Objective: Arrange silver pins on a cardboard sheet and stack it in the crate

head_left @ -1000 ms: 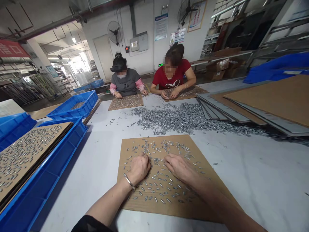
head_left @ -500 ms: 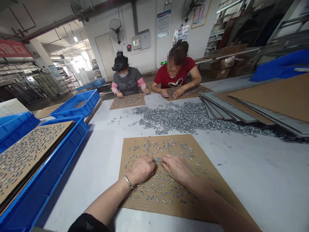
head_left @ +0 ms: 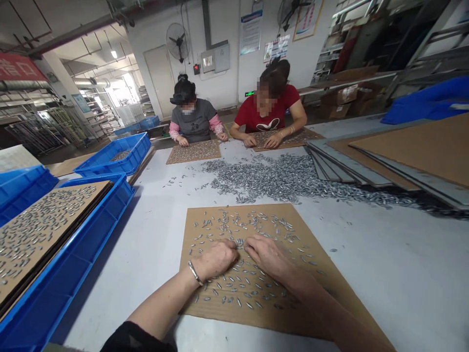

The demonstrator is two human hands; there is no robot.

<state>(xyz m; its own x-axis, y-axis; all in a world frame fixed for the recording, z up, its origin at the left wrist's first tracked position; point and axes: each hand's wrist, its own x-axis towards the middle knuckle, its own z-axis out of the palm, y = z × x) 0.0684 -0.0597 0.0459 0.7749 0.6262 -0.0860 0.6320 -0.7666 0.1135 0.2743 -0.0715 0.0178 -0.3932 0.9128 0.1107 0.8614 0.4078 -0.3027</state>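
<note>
While both hands are down on the near cardboard sheet, the left hand, bracelet at its wrist, and the right hand flank a small cluster of metal pieces. Fingers curled and drawn in on both; can't tell if either grip pinches a piece, tips hidden. Step in hand looks like close fingertip work at that cluster, my judgement. Next move calls for a light touch, one piece at a time, neighbours not nudged.

Counts: two hands, one near sheet, one bracelet. Metal pieces on the sheet: dozens, too small and crowded for an exact count; spaced out toward the near side, bunched toward the far edge. Sheet lies flat on the white tabletop.

Left side: three blue bins, the nearest bearing a sheet stack topped with pieces. Beyond the near sheet, one loose pile, uncountable. Right: overlapping boards, edges too merged to count.

Far side: two co-workers, one in a grey top, one in a red top, each with one covered sheet. Two wall fans behind.
</note>
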